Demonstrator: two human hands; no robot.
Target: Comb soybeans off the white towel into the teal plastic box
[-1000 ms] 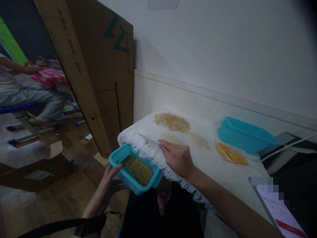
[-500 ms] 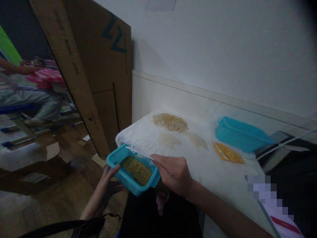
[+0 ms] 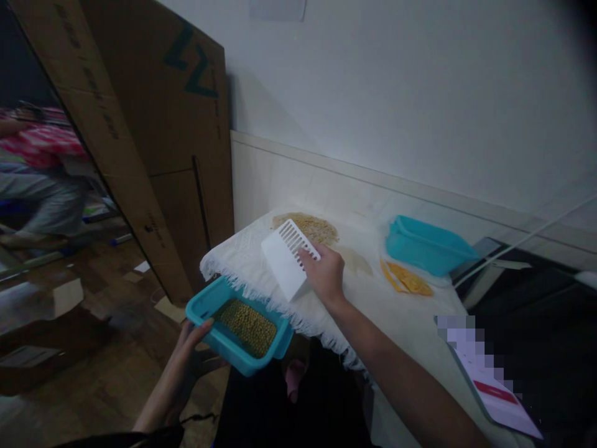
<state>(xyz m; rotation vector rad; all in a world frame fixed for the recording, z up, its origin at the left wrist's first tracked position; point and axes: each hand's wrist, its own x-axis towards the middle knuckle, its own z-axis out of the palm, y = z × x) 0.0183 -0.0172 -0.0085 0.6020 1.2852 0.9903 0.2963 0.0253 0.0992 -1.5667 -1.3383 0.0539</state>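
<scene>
My left hand point(image 3: 189, 348) grips the near left corner of a teal tray point(image 3: 201, 304) filled with green beans point(image 3: 245, 325), held just below the fringed front edge of the white cloth point(image 3: 242, 264). My right hand point(image 3: 325, 271) holds a flat white scraper point(image 3: 284, 259) with slots along its top edge, lifted and tilted above the cloth. A pile of yellowish beans point(image 3: 311, 226) lies on the cloth right behind the scraper.
A second teal tray point(image 3: 424, 244) stands at the back right with an orange packet point(image 3: 407, 280) beside it. Tall cardboard point(image 3: 153, 130) leans against the wall at left. A paper sheet point(image 3: 494, 392) lies at right. Another person sits far left.
My right hand has lifted the scraper from the cloth's front edge, turned its flat face towards me and moved it back towards the yellow pile. The tray of green beans stays in my left hand.
</scene>
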